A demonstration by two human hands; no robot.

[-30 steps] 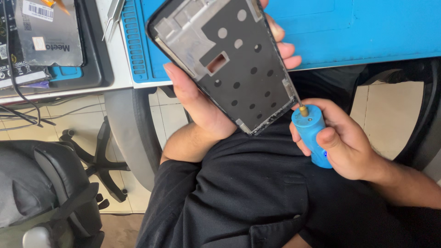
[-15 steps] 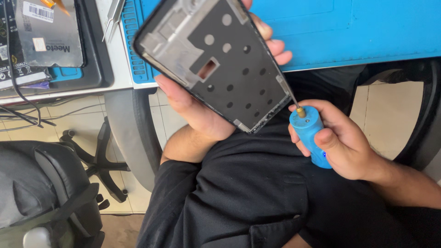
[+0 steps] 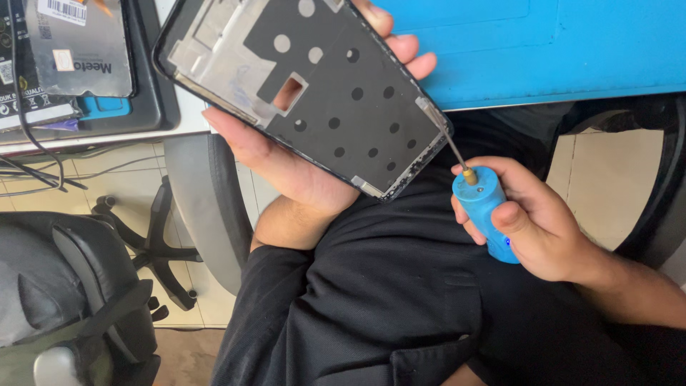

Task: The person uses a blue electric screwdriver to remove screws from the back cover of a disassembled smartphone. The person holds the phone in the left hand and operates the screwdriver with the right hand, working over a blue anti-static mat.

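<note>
Frame (image 3: 314,93) shifted left (left hand (image 3: 286,164) gripping), screwdriver (image 3: 486,211) at edge

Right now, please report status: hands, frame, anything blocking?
Left hand holds frame from beneath. Right hand grips blue driver, tip at frame's lower right edge. Nothing in the way.

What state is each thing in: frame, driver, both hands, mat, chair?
Phone frame: bare, stripped, tilted, held above the lap.
Blue electric screwdriver: bit tip at the frame's lower right edge.
Left hand: shut on the frame from beneath.
Right hand: shut on the screwdriver body.
Blue mat: flat on the desk.
Office chair: unoccupied, beside the person.
</note>
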